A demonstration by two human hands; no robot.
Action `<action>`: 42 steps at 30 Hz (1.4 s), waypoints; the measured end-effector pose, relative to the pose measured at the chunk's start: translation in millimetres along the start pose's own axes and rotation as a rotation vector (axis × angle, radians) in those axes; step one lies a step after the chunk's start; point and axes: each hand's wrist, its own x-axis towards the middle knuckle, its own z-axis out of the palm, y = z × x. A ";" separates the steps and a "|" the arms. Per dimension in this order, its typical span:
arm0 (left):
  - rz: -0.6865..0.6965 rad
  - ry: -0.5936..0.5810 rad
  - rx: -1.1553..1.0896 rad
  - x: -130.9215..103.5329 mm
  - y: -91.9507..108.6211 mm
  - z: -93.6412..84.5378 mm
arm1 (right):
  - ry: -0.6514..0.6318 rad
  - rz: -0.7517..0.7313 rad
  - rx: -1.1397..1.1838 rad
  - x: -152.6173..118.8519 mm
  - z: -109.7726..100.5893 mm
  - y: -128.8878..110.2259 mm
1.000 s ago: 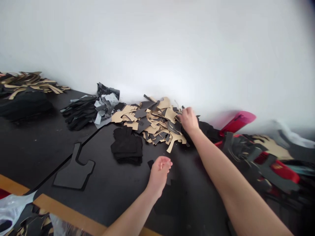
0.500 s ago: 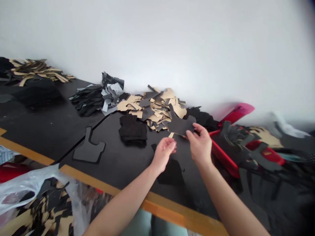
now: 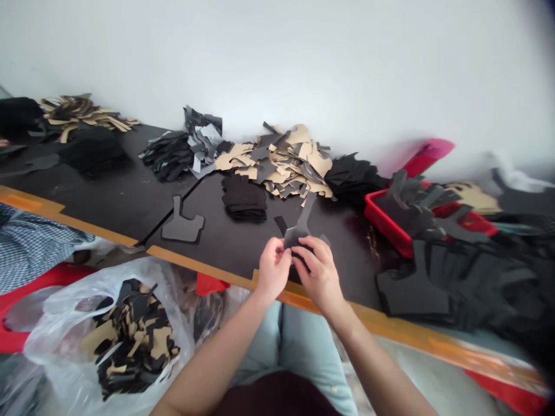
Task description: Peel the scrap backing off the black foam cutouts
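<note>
By table edge (image 3: 191, 263), left hand (image 3: 274, 268), right hand (image 3: 319, 271), shared grip pinching cutout (image 3: 298, 231), tabletop (image 3: 236, 248) alongside

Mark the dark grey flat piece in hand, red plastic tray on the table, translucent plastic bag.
Dark grey flat piece (image 3: 299, 229): head view, where stem meets body.
Red plastic tray (image 3: 388, 224): head view, near wall.
Translucent plastic bag (image 3: 65, 349): head view, side wall.

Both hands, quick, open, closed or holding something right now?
Left hand: closed, pinching the dark grey piece at its near edge.
Right hand: closed, holding the same piece.
</note>
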 end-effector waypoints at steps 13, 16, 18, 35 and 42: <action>-0.057 -0.068 -0.006 -23.0 1.5 4.5 | 0.080 0.154 0.109 -20.4 -2.5 -9.1; -0.045 -0.075 0.033 -22.7 1.1 6.2 | 0.085 0.167 0.113 -21.5 -3.7 -7.6; -0.012 -0.084 0.097 -22.1 3.3 7.1 | 0.087 0.183 0.135 -21.1 -5.5 -7.2; -0.022 -0.081 0.097 -15.4 -6.2 15.0 | 0.093 0.915 0.489 -11.8 -30.4 0.1; 0.070 -0.070 0.430 -16.6 -2.3 19.2 | 0.008 0.781 0.325 -11.8 -29.8 -7.8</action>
